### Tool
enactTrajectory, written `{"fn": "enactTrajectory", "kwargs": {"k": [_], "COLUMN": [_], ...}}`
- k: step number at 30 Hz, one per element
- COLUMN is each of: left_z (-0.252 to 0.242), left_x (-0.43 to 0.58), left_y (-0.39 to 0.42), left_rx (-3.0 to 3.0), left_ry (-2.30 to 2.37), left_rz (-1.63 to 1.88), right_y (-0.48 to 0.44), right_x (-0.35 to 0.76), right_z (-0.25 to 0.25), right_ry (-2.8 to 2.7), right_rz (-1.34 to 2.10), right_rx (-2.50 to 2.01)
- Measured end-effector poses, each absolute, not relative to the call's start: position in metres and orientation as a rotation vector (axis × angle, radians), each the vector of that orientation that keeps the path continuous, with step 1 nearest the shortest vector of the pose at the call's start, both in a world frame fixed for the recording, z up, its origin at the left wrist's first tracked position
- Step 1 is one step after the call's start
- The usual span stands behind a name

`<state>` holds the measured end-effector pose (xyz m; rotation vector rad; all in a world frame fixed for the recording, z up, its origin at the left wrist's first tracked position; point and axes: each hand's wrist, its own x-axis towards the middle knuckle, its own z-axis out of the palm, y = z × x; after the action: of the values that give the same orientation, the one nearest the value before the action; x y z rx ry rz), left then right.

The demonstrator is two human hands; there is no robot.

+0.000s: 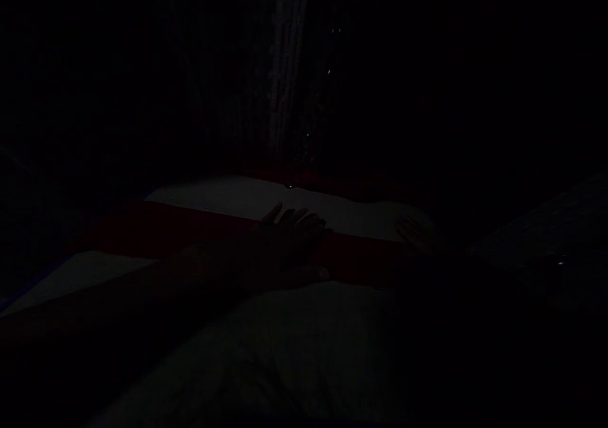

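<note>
"Near-black all around. Where's the striped cloth [356, 258]?"
"Under my left hand [280, 251], which I see spread flat; stripes [190, 220] run left to right. Right hand [414, 228], further right: grip too dark to tell."

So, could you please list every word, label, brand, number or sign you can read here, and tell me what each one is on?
None: no text can be read anywhere in the picture.
The red and white cloth shows only bands of colour, and no marking can be made out by the left hand.
The surroundings are too dark to tell whether any print is there.
</note>
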<state>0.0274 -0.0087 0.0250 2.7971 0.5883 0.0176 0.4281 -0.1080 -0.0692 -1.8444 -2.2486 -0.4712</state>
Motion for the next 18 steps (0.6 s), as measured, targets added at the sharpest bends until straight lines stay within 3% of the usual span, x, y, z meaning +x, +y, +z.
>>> {"fn": "enactTrajectory", "kwargs": {"k": [4, 9, 18], "left_z": [0.029, 0.009, 0.005], "left_x": [0.078, 0.127, 0.018], "left_y": [-0.025, -0.041, -0.008], "left_rx": [2.833, 2.907, 2.813], "left_ry": [0.531, 0.506, 0.803], "left_rz": [0.030, 0.143, 0.099], "right_y": [-0.098, -0.103, -0.103], "right_x": [0.397, 0.373, 0.367], "right_z": [-0.067, -0.082, -0.072], "right_ry": [-2.357, -2.249, -2.213], "right_rz": [-0.360, -0.465, -0.365], "right_rx": [-1.786, -1.664, -1.747]}}
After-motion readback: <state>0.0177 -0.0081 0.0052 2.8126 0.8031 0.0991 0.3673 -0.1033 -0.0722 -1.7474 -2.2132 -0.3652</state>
